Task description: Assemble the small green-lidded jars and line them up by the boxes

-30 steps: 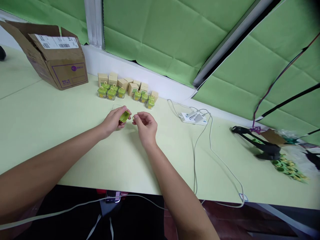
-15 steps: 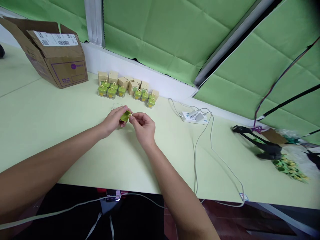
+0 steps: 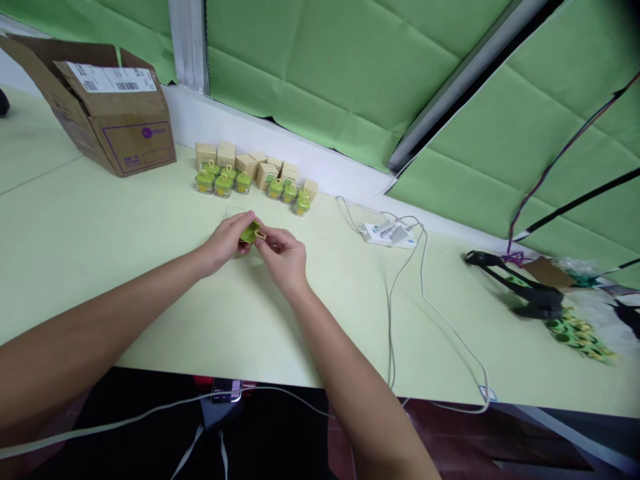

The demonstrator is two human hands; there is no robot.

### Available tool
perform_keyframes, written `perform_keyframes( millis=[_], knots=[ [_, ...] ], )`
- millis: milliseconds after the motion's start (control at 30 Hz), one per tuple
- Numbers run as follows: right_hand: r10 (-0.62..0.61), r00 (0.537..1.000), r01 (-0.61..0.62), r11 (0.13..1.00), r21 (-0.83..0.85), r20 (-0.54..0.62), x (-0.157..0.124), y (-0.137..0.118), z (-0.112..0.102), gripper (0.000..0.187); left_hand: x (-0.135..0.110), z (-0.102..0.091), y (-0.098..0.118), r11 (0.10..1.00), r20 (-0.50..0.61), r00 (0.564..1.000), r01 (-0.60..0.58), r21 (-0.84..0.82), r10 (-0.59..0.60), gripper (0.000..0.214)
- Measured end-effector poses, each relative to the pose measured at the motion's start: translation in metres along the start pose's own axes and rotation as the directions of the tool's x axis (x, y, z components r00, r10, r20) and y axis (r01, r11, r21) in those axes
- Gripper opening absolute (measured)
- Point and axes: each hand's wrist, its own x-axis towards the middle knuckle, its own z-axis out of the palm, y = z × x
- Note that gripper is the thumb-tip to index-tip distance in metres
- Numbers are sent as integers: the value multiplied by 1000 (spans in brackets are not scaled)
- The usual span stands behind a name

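My left hand (image 3: 226,241) is closed around a small green lid (image 3: 249,233), its inner side partly showing between the fingers. My right hand (image 3: 286,259) pinches a pale yellow loop (image 3: 261,235) at the lid's right edge; whether the loop is fixed to the lid I cannot tell. Just behind my left fingers stands a clear container (image 3: 234,211), mostly hidden by the hand. Farther back, several small clear jars with green lids and yellow loops (image 3: 223,185) sit in two groups in front of small tan boxes (image 3: 226,155).
A big open cardboard box (image 3: 140,143) stands at the back left. On the right lie a white power strip (image 3: 387,235) with cables trailing over the table edge, a black stand-like object (image 3: 520,287) and a pile of green and yellow pieces (image 3: 580,337). A phone (image 3: 227,391) rests below the edge.
My right hand has shifted slightly left toward the lid, and the yellow loop now shows more plainly between its fingers. My left hand has stayed nearly still.
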Motion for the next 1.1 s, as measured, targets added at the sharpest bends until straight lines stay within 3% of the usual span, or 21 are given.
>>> perform_keyframes(
  millis=[233,433,600,833,1100],
  knots=[
    [13,1000,-13,1000,-22,-7,-2,-4,-2,20,0,-1,-1,999,16,999,30,-22,-30,38],
    [-6,1000,6,994,-106,-4,-4,-10,-2,18,-2,0,-2,998,55,998,-17,-53,20,35],
    [-28,1000,26,975,-218,-7,-6,-15,-3,13,-3,0,-3,1000,99,995,-19,-10,20,35],
    [27,1000,-26,970,-241,1,-8,-20,-1,14,-6,2,-6,995,131,991,-52,82,41,35],
    [-42,998,52,926,-373,36,-7,-17,-1,18,-7,3,-10,984,145,984,-127,125,108,42]
  ],
)
